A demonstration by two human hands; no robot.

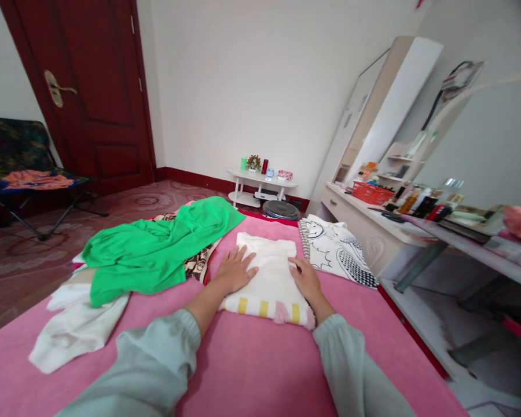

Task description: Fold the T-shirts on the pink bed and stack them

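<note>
A white garment [271, 266], folded into a rough rectangle, lies in front of me on the pink bed cover [252, 365]. Yellow stripes and a pink tassel run along its near edge. My left hand [235, 270] lies flat over its left side with the fingers spread. At its right edge rests my right hand [306, 280], fingers apart and slightly bent, holding nothing. To the left is a heap of clothes topped by a green garment [156, 249], with a white cloth [80, 333] hanging out of the heap. A folded white garment with black drawings [336, 249] lies to the right.
Right of the bed stands a dressing table [369, 217] with a red basket [371, 193] and several bottles. A low white table [263, 180] is by the far wall. On the left, a folding chair [30, 168] holds orange cloth near the dark red door [82, 87].
</note>
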